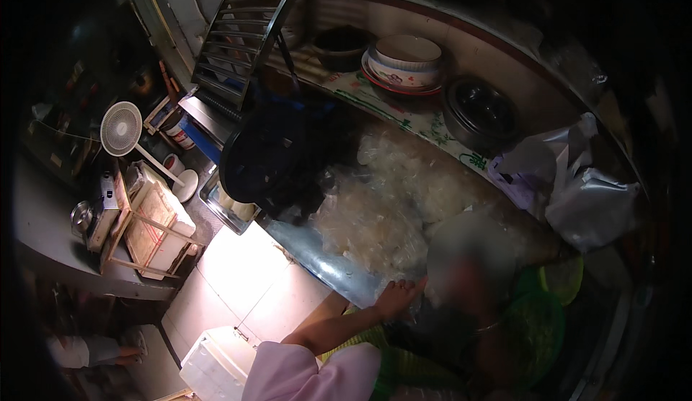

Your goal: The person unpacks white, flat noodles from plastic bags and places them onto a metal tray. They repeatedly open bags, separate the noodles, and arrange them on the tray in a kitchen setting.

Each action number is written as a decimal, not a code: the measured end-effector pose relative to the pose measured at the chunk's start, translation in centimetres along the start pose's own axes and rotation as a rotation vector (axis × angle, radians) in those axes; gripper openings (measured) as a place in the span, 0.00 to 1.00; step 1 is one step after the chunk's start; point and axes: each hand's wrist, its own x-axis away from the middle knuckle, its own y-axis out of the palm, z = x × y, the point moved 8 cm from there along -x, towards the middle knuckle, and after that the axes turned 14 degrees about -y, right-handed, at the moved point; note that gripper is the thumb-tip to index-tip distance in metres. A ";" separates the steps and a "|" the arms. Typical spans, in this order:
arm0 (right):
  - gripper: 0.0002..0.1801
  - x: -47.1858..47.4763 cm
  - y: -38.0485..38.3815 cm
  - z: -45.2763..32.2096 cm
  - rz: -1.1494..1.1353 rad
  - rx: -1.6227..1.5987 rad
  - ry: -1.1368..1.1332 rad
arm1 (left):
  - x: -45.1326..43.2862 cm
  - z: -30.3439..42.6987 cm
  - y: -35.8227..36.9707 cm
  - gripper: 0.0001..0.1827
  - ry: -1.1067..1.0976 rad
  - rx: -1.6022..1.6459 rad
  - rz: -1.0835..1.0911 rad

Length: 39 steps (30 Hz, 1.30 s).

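Note:
My left hand [399,298], fingers bent, is at the near edge of a clear plastic bag [373,222] with pale contents that I cannot make out. Whether the fingers pinch the film is unclear. My right hand [471,287] is badly blurred, with a bracelet [488,327] at its wrist; what it holds cannot be seen. More clear plastic with pale contents [438,190] lies behind the first bag. Under the bags runs a shiny metal surface [330,263]. Beside my right arm is a green plastic basket [535,336].
Stacked bowls [405,63] and metal basins [481,109] stand on the back shelf. A dark round object [265,157] and slatted metal rack [246,38] lie left. Beyond are a fan [121,129], foam box [157,222], white box [219,357] and a person's legs [102,351].

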 end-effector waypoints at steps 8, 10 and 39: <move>0.05 -12.5 2.2 -13.1 -0.035 0.302 -0.351 | 1.0 -4.9 -1.3 0.10 -0.133 0.582 0.219; 0.04 -13.9 4.5 -14.7 -0.090 0.389 -0.403 | 3.5 -7.0 -4.1 0.09 -0.106 0.600 0.423; 0.22 -9.0 27.4 7.6 -0.269 -0.324 -0.027 | -5.5 -39.2 0.0 0.19 -0.419 -0.072 1.180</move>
